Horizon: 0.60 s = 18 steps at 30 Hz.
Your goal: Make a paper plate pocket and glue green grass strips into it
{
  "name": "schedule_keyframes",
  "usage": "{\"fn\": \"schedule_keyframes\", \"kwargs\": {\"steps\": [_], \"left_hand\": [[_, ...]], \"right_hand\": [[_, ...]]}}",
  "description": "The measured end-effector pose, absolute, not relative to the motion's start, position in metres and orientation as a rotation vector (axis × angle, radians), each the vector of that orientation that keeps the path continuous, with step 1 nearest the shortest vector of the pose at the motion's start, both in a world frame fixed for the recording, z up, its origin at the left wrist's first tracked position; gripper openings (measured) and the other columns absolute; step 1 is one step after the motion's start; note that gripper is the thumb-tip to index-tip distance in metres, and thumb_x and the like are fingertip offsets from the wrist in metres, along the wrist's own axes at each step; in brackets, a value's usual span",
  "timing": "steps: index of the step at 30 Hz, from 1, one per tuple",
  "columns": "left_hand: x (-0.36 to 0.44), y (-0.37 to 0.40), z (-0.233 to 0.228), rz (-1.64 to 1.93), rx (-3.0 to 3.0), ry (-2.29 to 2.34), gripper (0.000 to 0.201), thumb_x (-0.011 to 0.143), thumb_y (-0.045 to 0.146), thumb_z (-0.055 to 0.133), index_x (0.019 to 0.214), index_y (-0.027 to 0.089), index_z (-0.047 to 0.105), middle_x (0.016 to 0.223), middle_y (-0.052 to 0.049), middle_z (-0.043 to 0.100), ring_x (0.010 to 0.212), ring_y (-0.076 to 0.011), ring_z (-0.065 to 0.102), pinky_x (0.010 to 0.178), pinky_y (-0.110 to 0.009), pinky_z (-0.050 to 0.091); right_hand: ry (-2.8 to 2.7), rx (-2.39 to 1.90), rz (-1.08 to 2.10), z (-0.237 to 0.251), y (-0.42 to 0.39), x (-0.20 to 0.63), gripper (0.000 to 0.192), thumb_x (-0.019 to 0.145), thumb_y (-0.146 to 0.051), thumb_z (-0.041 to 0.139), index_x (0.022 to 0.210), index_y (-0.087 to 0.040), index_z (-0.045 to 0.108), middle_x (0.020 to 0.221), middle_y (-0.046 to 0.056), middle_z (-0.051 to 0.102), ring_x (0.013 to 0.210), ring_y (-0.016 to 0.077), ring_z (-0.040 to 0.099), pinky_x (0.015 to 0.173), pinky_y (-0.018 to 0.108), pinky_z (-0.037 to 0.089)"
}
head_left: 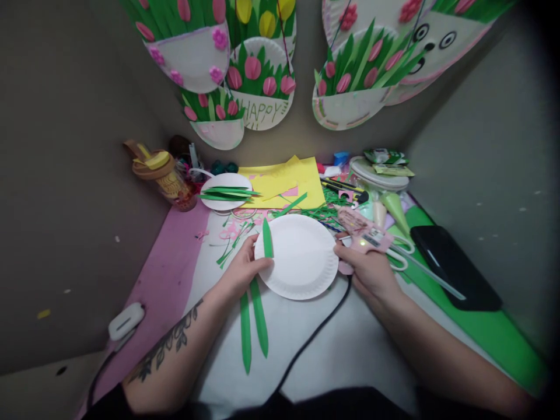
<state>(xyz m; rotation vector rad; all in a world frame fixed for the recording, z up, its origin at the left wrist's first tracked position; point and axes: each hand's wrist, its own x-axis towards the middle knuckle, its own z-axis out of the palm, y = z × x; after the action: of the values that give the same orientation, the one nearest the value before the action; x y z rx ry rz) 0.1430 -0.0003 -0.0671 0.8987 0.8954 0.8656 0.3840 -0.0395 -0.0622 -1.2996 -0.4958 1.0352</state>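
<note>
A white paper plate [301,256] is between my two hands, over the table. My left hand [245,265] grips its left rim, thumb on top near a green paper leaf [267,239] that lies upright along that side. My right hand [370,271] pinches the right rim with the thumb. A pink glue gun [367,233] is also in my right hand, its handle partly hidden by the fingers. Its dark cord [312,335] runs down toward me, and a translucent glue stick [437,281] sticks out behind. Two long green paper leaves [252,326] lie below my left hand.
Behind are a small plate [219,199] bearing green strips, yellow paper [284,175], paper scraps, and a cup [168,178]. At right are white-handled scissors [400,251] and a black case [455,265]. Decorated plates [262,116] hang above; a white charger [126,321] is left.
</note>
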Motion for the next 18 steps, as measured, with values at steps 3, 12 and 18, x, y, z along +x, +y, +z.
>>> {"fn": "schedule_keyframes", "kwargs": {"steps": [3,12,18], "left_hand": [[0.143,-0.0028,-0.0651,0.845,0.909,0.923,0.063,0.062,0.017,0.076,0.118,0.019,0.049,0.096,-0.005,0.071,0.084,-0.021,0.067,0.075,-0.031,0.049],[0.1438,-0.0043,-0.0672,0.811,0.932,0.994,0.062,0.063,0.022,0.079,0.116,0.017,0.045,0.082,-0.005,0.072,0.068,-0.0194,0.067,0.067,-0.032,0.051],[0.1458,-0.0041,-0.0651,0.843,0.912,1.05,0.063,0.059,0.022,0.082,0.11,0.017,0.046,0.076,-0.003,0.071,0.061,-0.017,0.065,0.062,-0.029,0.051]], "right_hand": [[-0.486,-1.3,1.019,-0.062,-0.0385,0.383,0.038,0.045,-0.023,0.088,0.077,-0.018,0.069,0.076,0.0,0.068,0.069,0.0164,0.062,0.065,0.03,0.053],[-0.482,-1.313,1.019,-0.0642,-0.0396,0.3825,0.037,0.046,-0.023,0.087,0.078,-0.018,0.068,0.074,-0.001,0.067,0.066,0.0152,0.061,0.061,0.028,0.051],[-0.49,-1.303,1.017,-0.0647,-0.038,0.3824,0.037,0.046,-0.02,0.086,0.078,-0.018,0.067,0.074,-0.001,0.066,0.066,0.0151,0.061,0.06,0.028,0.05]]}}
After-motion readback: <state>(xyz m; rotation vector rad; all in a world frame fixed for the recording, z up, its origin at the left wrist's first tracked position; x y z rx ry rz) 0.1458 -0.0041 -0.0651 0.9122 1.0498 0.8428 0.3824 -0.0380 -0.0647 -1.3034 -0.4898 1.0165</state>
